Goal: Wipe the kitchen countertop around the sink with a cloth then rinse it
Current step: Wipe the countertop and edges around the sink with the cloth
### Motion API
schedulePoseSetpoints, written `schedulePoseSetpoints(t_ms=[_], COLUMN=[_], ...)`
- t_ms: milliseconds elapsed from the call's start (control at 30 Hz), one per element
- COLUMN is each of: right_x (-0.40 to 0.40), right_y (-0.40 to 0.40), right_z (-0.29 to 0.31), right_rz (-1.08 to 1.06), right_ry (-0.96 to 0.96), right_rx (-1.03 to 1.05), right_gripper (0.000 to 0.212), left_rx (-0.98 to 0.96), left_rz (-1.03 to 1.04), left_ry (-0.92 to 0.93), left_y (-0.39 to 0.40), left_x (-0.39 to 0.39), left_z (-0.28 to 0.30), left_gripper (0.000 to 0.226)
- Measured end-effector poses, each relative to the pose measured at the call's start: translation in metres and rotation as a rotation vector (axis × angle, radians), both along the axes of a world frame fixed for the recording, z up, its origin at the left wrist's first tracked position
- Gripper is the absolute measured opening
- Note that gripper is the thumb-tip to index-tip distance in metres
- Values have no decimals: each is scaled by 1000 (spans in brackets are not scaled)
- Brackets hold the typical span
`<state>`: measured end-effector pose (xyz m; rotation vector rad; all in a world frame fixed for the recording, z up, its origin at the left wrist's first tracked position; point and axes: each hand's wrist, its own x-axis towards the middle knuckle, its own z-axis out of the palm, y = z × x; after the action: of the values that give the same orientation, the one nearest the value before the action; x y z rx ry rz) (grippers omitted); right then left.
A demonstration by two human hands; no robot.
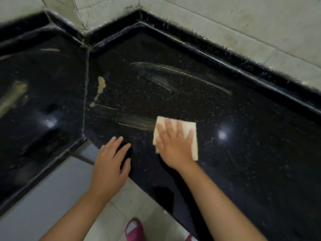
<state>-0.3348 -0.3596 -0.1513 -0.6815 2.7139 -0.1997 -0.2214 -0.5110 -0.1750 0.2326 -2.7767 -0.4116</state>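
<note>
The fingers of the right hand (174, 145) are lying straight and spread, and they are pressing flat on a folded pale yellow cloth (189, 134), so this hand is not curling around it. The cloth is lying on the black speckled countertop (243, 171), near the front edge, and its corners are showing beyond the fingertips and beside the wrist. Just to the left of the cloth, a wet grey streak (135, 123) is lying on the stone. The fingers of the left hand (111, 164) are relaxed and a little apart, holding nothing; the hand is resting at the front edge of the countertop, near the inner corner, with the fingertips over the dark surface. Further from the hands, a yellowish smear (101, 84) is sitting beside the seam (86, 94) where the two slabs are meeting, and another long pale streak (182, 75) is crossing the surface toward the back. A second yellowish stain (13, 97) is showing on the left slab. Behind the countertop, a raised black edge is running along the pale tiled wall (243, 23). Below, pink footwear (134, 230) is standing on the light floor tiles (121, 214).
</note>
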Motion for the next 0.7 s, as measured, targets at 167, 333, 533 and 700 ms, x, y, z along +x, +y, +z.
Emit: schedulePoseSetpoints(t_ms=[167, 333, 533, 700], right_x=[86, 74, -29, -7], right_y=[54, 155, 125, 42], right_z=[-11, 7, 20, 8], right_rz=[143, -198, -702, -334], right_ry=[60, 63, -119, -90], right_rx=[67, 217, 74, 87], right_gripper=[49, 61, 50, 58], left_rx=[13, 66, 96, 82], left_rz=[-74, -115, -102, -73], left_ry=[79, 93, 132, 76], left_y=[-2, 1, 1, 1], left_x=[-26, -25, -26, -25], left_z=[-3, -8, -8, -9], left_gripper=[44, 43, 41, 42])
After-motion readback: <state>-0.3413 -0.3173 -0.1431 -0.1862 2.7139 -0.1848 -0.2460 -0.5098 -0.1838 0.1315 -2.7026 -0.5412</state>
